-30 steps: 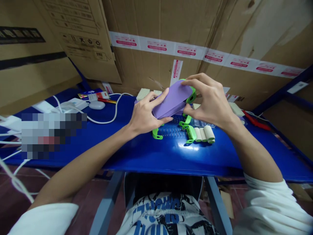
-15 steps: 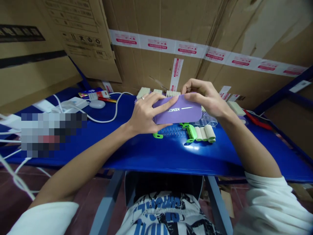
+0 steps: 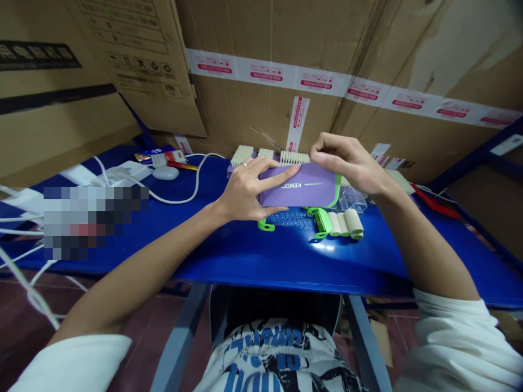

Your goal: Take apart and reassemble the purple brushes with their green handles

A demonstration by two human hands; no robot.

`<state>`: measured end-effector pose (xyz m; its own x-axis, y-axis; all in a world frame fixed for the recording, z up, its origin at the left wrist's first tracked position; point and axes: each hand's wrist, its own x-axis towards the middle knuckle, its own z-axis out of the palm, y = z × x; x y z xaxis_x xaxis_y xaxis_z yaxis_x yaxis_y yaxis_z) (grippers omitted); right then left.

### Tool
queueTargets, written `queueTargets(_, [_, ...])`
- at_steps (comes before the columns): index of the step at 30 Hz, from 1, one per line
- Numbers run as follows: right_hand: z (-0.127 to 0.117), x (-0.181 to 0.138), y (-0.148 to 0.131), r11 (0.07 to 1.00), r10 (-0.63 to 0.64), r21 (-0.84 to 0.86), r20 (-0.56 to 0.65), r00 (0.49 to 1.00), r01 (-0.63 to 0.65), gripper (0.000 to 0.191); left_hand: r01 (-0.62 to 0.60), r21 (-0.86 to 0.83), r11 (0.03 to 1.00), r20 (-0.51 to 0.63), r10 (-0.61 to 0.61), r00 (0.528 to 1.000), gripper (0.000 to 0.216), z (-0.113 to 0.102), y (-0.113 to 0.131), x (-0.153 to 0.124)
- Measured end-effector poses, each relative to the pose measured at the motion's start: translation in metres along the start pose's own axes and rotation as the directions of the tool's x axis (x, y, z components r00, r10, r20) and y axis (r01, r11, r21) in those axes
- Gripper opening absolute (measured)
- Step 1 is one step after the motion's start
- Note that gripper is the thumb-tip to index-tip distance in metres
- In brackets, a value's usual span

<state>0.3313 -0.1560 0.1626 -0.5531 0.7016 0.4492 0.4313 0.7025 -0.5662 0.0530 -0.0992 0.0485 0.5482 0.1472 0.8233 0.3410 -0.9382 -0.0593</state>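
Hands [image 3: 249,188] at a purple case [image 3: 314,193] (green-edged), left one gripping its end.

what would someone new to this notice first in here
Probably the rounded purple piece with white lettering, mid-picture in the left hand, the right hand by its top edge. Next, the bright green plastic brackets and cream cylinders, lower down on the shiny blue table. Behind, white tape with red print crosses brown cardboard.
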Motion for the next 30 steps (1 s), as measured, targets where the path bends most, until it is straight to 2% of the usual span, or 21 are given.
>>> queueTargets(1, [-0.001,-0.001,0.000,0.998,-0.027,-0.052,0.000,1.000,0.027,0.051,0.026,-0.002,1.000,-0.014,-0.026,1.000,0.093,0.000,-0.003,0.000])
queueTargets(4, [0.001,-0.005,-0.003,0.973,-0.102,-0.205,0.035,0.994,0.107,0.091,0.122,-0.007,0.992,-0.020,-0.122,0.992,0.100,-0.003,-0.010,0.000])
queueTargets(5, [0.001,-0.006,-0.004,0.961,-0.109,-0.252,0.028,0.994,0.113,0.095,0.139,-0.007,0.990,-0.017,-0.139,0.990,0.100,-0.004,-0.012,0.001])
queueTargets(11, [-0.002,-0.009,-0.014,0.940,-0.106,-0.328,-0.021,0.994,0.093,0.082,0.151,-0.020,0.988,-0.011,-0.151,0.988,0.100,-0.006,-0.008,0.005])
queueTargets(13, [0.000,-0.010,-0.015,0.917,-0.139,-0.381,-0.030,0.990,0.117,0.079,0.163,-0.013,0.987,-0.005,-0.163,0.987,0.100,-0.006,-0.005,0.006])
queueTargets(17, [0.015,-0.011,-0.009,0.797,-0.250,-0.580,-0.064,0.966,0.168,0.089,0.192,0.050,0.980,-0.039,-0.191,0.981,0.100,-0.007,-0.001,0.006])
queueTargets(20, [0.030,-0.015,-0.002,0.712,-0.254,-0.693,-0.106,0.961,0.112,0.092,0.207,0.082,0.975,-0.059,-0.202,0.978,0.097,-0.007,0.002,0.006])
queueTargets(23, [0.037,-0.017,0.000,0.685,-0.264,-0.724,-0.141,0.954,0.082,0.092,0.201,0.099,0.975,-0.051,-0.197,0.979,0.096,-0.007,0.003,0.005])
queueTargets(26, [0.027,-0.016,-0.002,0.694,-0.266,-0.712,-0.112,0.957,0.109,0.092,0.189,0.106,0.976,-0.039,-0.185,0.982,0.099,-0.007,0.001,0.004])
queueTargets(30, [-0.017,-0.014,0.002,0.700,-0.287,-0.703,-0.117,0.951,0.125,0.088,0.191,0.091,0.977,-0.038,-0.188,0.981,0.099,-0.007,-0.008,0.002])
